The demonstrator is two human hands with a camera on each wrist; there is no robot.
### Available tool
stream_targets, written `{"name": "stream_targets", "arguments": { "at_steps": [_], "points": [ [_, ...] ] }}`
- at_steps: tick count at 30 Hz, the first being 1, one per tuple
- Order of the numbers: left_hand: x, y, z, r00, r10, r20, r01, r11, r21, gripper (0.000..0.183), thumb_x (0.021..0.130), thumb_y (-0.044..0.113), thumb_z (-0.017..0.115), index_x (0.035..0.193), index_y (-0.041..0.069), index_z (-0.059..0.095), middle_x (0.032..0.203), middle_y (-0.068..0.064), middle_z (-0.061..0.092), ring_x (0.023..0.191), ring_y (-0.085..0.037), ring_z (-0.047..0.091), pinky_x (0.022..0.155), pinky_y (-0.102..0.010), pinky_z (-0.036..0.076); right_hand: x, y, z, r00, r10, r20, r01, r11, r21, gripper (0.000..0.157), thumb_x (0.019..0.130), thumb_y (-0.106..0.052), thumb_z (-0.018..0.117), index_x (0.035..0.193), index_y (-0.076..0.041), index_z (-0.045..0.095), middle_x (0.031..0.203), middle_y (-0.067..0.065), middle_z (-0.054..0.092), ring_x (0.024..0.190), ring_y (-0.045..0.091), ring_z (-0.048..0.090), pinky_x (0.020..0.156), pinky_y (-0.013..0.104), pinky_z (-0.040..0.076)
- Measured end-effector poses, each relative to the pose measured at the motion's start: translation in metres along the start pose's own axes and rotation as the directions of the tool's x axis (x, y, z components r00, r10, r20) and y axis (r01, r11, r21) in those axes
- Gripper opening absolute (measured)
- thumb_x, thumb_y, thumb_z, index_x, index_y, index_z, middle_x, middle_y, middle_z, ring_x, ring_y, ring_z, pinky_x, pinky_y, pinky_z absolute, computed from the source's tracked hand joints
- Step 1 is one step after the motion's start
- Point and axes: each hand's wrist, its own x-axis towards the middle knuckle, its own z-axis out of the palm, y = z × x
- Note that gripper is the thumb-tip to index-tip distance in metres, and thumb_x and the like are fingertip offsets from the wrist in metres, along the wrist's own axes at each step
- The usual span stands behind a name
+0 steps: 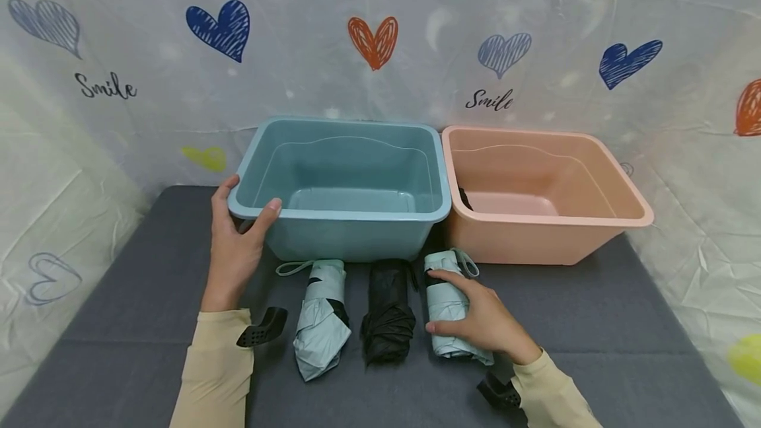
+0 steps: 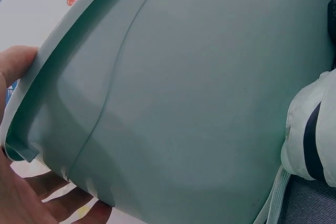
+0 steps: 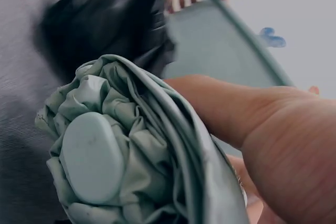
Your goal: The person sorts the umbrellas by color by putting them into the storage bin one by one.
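Note:
My left hand (image 1: 234, 246) grips the front left corner of a blue plastic bin (image 1: 357, 236), thumb over the rim and the other fingers along its outer side, as the left wrist view shows. With my right hand (image 1: 481, 316) I hold a folded pale green umbrella (image 1: 444, 299) at the right of a row. Its rounded end cap (image 3: 93, 156) faces the right wrist camera. A folded black umbrella (image 1: 388, 316) lies to the left of it. Farther left is another pale green umbrella (image 1: 324, 325) with a wrist loop, its canopy partly loose.
Right of the blue bin stands a pink bin (image 1: 517, 240), with a dark item (image 1: 465, 199) partly visible inside at its left. Both bins stand at the back of the grey cloth-covered table (image 1: 137, 309). Behind them hangs a white curtain (image 1: 297, 32) printed with hearts.

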Motion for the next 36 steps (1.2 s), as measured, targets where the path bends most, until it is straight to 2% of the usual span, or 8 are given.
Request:
{"name": "stream_targets", "arguments": {
  "at_steps": [8,14,18,24,28,32,36],
  "points": [
    [0.000,0.001,0.000,1.000,0.007,-0.004,-0.007,1.000,-0.003,0.082,0.097,0.030,0.069,0.161,0.030,0.017,0.160,-0.007,0.027,0.143,-0.029,0.036,0.111,-0.051,0.033,-0.014,-0.019,-0.021,0.996,-0.066,-0.059,0.068,0.997,0.035,0.078,0.075,-0.043,0.090,0.144,-0.041,0.054,0.133,0.006,0.059,0.094,0.017,0.061,0.080,0.041,0.050],
    [0.000,0.000,-0.001,1.000,0.003,-0.006,-0.003,1.000,-0.003,0.082,0.097,0.030,0.069,0.161,0.030,0.016,0.161,-0.008,0.025,0.144,-0.030,0.034,0.112,-0.050,0.032,-0.025,-0.031,-0.034,0.991,-0.116,-0.068,0.121,0.990,0.076,0.080,0.075,-0.045,0.090,0.145,-0.044,0.051,0.133,-0.006,0.059,0.099,0.013,0.061,0.086,0.037,0.051],
    [0.001,0.001,-0.001,1.000,0.005,0.001,-0.005,1.000,-0.004,0.083,0.097,0.030,0.069,0.161,0.029,0.016,0.161,-0.007,0.025,0.144,-0.029,0.033,0.112,-0.050,0.031,-0.031,-0.037,-0.043,0.985,-0.155,-0.074,0.163,0.980,0.110,0.079,0.077,-0.043,0.089,0.146,-0.042,0.051,0.130,-0.009,0.060,0.103,0.013,0.061,0.087,0.035,0.051],
    [0.001,0.001,-0.001,1.000,-0.001,-0.001,0.001,1.000,0.005,0.083,0.097,0.030,0.069,0.161,0.030,0.016,0.161,-0.007,0.025,0.144,-0.029,0.033,0.112,-0.052,0.031,-0.040,-0.042,-0.056,0.986,-0.157,-0.047,0.164,0.952,0.258,0.080,0.080,-0.027,0.090,0.149,-0.035,0.050,0.118,0.003,0.062,0.095,0.020,0.065,0.079,0.036,0.056],
    [0.001,0.001,-0.001,1.000,-0.008,-0.006,0.008,1.000,0.000,0.083,0.097,0.030,0.069,0.161,0.030,0.017,0.161,-0.007,0.025,0.144,-0.029,0.033,0.113,-0.053,0.030,-0.042,-0.041,-0.065,0.988,-0.150,-0.030,0.151,0.927,0.343,0.083,0.081,-0.016,0.089,0.151,-0.032,0.047,0.120,0.011,0.059,0.094,0.025,0.066,0.075,0.039,0.057],
    [0.001,0.001,0.000,1.000,-0.013,-0.011,0.013,1.000,0.001,0.083,0.097,0.030,0.069,0.161,0.030,0.017,0.160,-0.007,0.025,0.144,-0.029,0.033,0.113,-0.054,0.030,-0.044,-0.039,-0.074,0.991,-0.128,-0.039,0.133,0.919,0.371,0.084,0.081,-0.011,0.088,0.151,-0.031,0.046,0.122,0.016,0.055,0.095,0.028,0.065,0.073,0.042,0.058],
    [0.001,0.000,0.001,1.000,-0.013,-0.013,0.013,1.000,0.010,0.083,0.097,0.031,0.070,0.161,0.031,0.017,0.161,-0.007,0.024,0.145,-0.028,0.032,0.113,-0.054,0.030,-0.041,-0.038,-0.090,0.990,-0.127,-0.055,0.138,0.927,0.349,0.084,0.082,-0.007,0.086,0.153,-0.029,0.045,0.128,0.017,0.051,0.096,0.032,0.064,0.072,0.044,0.059]
  ]
}}
